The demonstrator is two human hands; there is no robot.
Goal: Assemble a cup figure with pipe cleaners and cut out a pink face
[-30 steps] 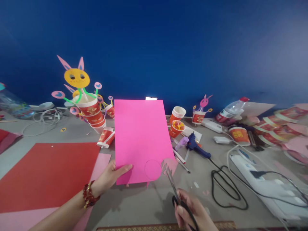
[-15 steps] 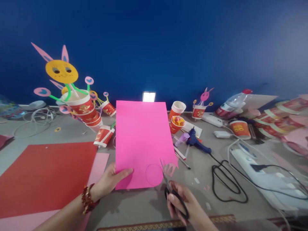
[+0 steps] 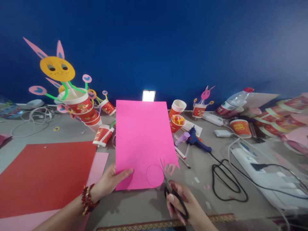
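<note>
A bright pink sheet of paper (image 3: 141,134) is held up over the table by my left hand (image 3: 109,183), thumb on top and the other fingers hidden behind its lower left edge. Near the sheet's lower right corner a circle is drawn, and the paper is cut away along its right side. My right hand (image 3: 184,202) grips black-handled scissors (image 3: 179,200) by the loops. The scissor blades point up and away at the circle's right edge, one blade over the paper. A bracelet of red beads (image 3: 88,199) is on my left wrist.
Red paper (image 3: 50,176) lies over pink paper at left. Decorated paper cups (image 3: 80,106) with a rabbit face stand behind it. On the right are a blue glue gun (image 3: 197,141) with a looped black cord, a power strip (image 3: 260,179), a bottle (image 3: 234,102) and paper scraps.
The view has shifted slightly. The pink sheet, with its drawn circle, sits a touch further right against the scissors; both hands keep their holds.
</note>
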